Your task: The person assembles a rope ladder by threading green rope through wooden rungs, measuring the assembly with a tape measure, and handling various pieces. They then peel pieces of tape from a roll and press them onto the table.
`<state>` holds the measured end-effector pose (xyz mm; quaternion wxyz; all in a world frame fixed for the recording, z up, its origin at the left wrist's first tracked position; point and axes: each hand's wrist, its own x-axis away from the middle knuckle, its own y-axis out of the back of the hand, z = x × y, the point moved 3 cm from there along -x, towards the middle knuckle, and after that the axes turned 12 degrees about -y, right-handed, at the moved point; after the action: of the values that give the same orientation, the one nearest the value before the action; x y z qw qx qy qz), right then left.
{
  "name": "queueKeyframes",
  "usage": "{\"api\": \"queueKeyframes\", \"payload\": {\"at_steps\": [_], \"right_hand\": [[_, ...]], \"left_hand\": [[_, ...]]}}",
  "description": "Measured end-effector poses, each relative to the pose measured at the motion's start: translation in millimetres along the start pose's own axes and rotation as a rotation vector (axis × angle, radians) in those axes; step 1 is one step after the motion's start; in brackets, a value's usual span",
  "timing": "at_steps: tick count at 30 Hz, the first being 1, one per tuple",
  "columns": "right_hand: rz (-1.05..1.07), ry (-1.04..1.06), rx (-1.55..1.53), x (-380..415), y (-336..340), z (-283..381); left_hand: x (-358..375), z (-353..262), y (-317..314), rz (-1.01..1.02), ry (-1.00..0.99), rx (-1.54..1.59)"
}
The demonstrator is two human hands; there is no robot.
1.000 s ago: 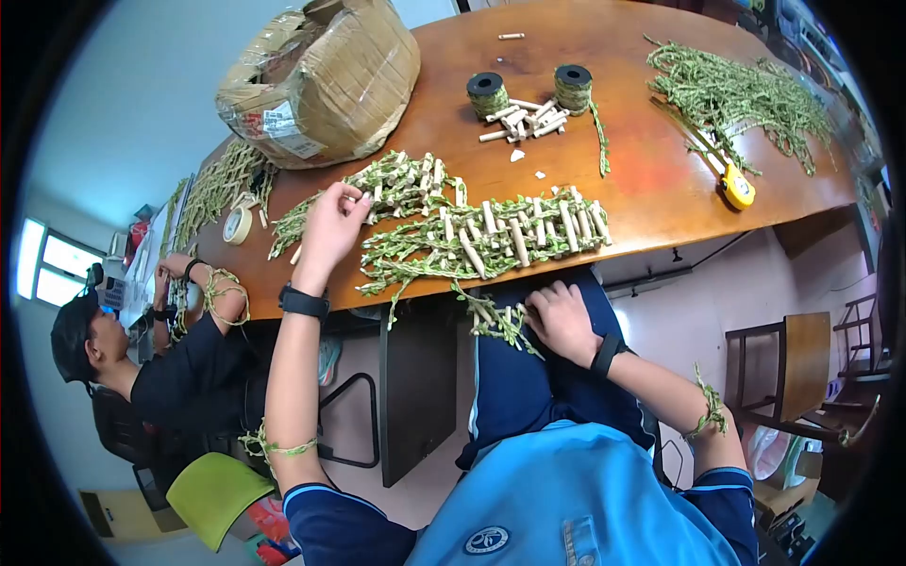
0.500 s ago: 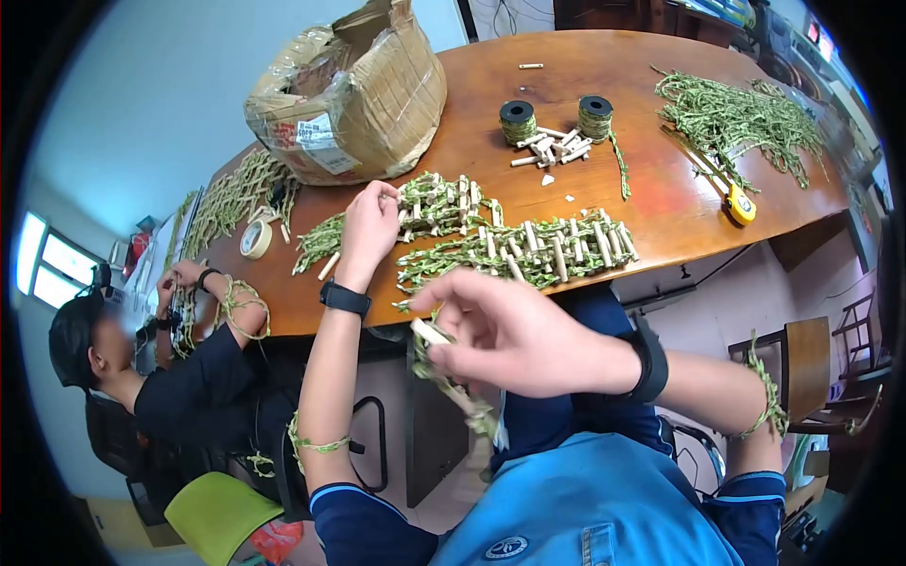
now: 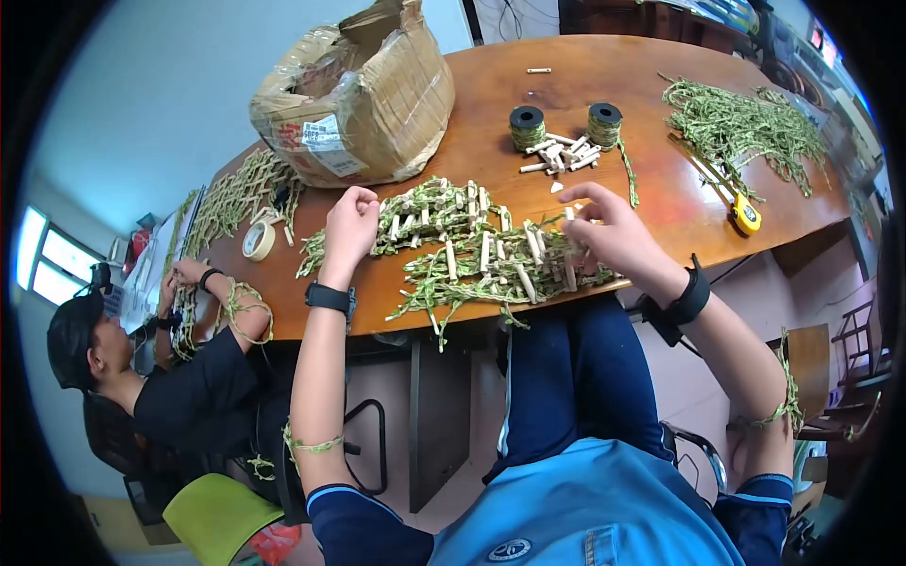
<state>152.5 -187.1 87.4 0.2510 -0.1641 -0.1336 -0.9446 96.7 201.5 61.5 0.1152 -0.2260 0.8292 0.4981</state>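
Note:
My left hand [image 3: 351, 229] is closed, its fingertips bent together beside the left part of the rear rope ladder [image 3: 434, 209], a heap of green leafy cord with pale wooden rungs. Whatever those fingers pinch is too small to make out. Nearer the table edge lies the front rope ladder [image 3: 500, 269], some cord ends hanging over the edge. My right hand [image 3: 612, 231] is at its right end, thumb and fingers closed about a rung, the index finger raised. Part of that rung is hidden by the fingers.
Behind stand two cord spools [image 3: 527, 126] with loose wooden sticks [image 3: 566, 153]. A cardboard box [image 3: 368, 113] is at back left, masking tape [image 3: 257, 241] before it. Right are a yellow tape measure [image 3: 746, 215] and a cord pile [image 3: 741, 123]. A co-worker [image 3: 193, 377] sits left.
My right hand has moved up and forward from over my lap, bringing the hanging rungs and cord onto the front heap. My left hand has shifted slightly left and down.

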Motion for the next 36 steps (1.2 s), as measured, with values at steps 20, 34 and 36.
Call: {"api": "queueKeyframes", "payload": {"at_steps": [20, 34, 36], "right_hand": [[-0.432, 0.251, 0.598, -12.5, 180.0, -102.3], [-0.591, 0.463, 0.819, -18.7, 181.3, -110.4], [-0.601, 0.531, 0.773, -15.7, 176.4, -106.1]], "left_hand": [[-54.3, -76.2, -84.5, 0.264, -0.060, -0.418], [-51.0, -71.7, -16.5, 0.137, -0.004, -0.269], [-42.8, -71.4, 9.1, 0.045, -0.071, -0.258]]}}
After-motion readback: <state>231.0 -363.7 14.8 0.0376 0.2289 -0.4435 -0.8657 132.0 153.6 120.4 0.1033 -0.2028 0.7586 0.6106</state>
